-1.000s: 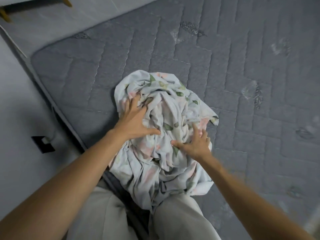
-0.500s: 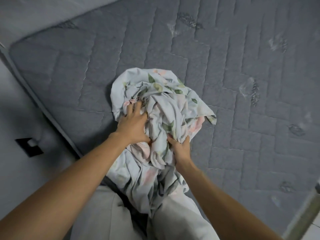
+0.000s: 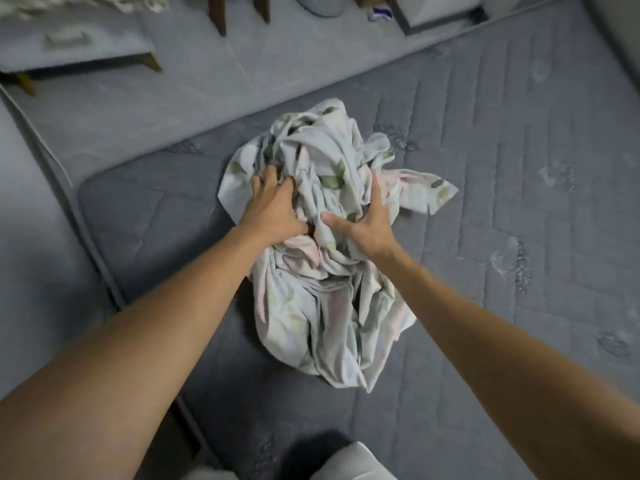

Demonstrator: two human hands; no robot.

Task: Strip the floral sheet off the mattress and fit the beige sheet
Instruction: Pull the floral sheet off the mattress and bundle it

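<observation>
Two bare forearms reach forward over one grey quilted mattress [image 3: 485, 202], its stitched panels bare. On it lies one crumpled floral sheet [image 3: 322, 306], soft, bunched into a heap. The left hand [image 3: 273, 209] and right hand [image 3: 367, 226] each clutch its folds, fingers curled in. Beyond, wooden furniture legs [image 3: 218, 15] stand on the floor.

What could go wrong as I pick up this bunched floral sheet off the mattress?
The left hand and right hand grip only the top of the floral sheet. Its loose lower folds trail toward your knee, so they might drag underfoot. The corner flap lying on the bare mattress could slip free.
</observation>
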